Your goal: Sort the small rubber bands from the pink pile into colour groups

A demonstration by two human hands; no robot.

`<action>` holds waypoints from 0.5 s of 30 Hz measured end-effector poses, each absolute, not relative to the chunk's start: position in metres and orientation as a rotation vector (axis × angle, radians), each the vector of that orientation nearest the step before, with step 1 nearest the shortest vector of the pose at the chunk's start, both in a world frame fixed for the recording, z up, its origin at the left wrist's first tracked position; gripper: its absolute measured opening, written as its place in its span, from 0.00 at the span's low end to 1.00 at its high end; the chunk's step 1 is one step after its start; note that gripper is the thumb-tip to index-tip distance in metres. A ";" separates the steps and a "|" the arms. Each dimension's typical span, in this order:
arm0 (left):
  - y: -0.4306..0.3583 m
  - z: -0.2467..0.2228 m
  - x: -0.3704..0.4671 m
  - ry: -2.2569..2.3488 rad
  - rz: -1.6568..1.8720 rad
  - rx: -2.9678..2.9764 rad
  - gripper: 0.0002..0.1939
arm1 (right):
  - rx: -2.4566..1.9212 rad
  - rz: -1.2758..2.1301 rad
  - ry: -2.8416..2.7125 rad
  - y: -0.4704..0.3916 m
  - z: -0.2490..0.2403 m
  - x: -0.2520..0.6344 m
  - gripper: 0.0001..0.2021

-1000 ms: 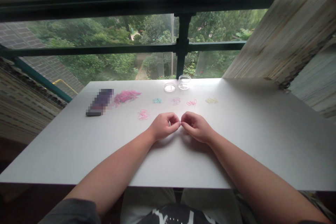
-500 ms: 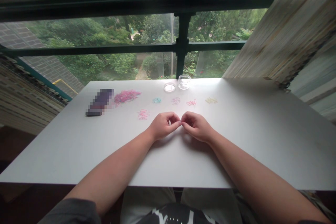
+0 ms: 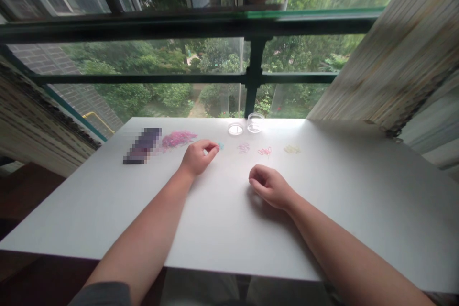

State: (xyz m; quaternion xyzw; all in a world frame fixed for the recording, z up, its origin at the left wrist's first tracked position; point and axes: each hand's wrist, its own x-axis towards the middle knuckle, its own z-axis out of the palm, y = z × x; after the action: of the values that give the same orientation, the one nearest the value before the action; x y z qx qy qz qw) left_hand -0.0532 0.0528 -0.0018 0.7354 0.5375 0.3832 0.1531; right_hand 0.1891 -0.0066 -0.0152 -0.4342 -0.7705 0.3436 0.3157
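One blue band pile [image 3: 220, 145] touching L grip [image 3: 198, 157].

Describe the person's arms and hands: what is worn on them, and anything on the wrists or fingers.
Both forearms are bare. The left hand and right hand show no gloves, rings, watch or bracelet. A dark grey sleeve edge shows at the left upper arm; the right arm's sleeve is out of view.

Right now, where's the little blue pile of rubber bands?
In the head view, the blue pile lies on the white table, left of centre, at the tips of the left hand, between the big pink heap and the lilac pile.
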 end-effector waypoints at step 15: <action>0.096 -0.017 -0.063 1.910 0.872 2.025 0.13 | -1.134 0.946 -2.004 -0.005 -0.018 0.187 0.03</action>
State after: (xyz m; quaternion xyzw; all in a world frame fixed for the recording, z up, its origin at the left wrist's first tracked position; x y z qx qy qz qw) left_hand -0.0632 0.0962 -0.0170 0.6898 0.6506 0.2971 0.1122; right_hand 0.1869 -0.0050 -0.0181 -0.4314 -0.7627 0.3600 0.3204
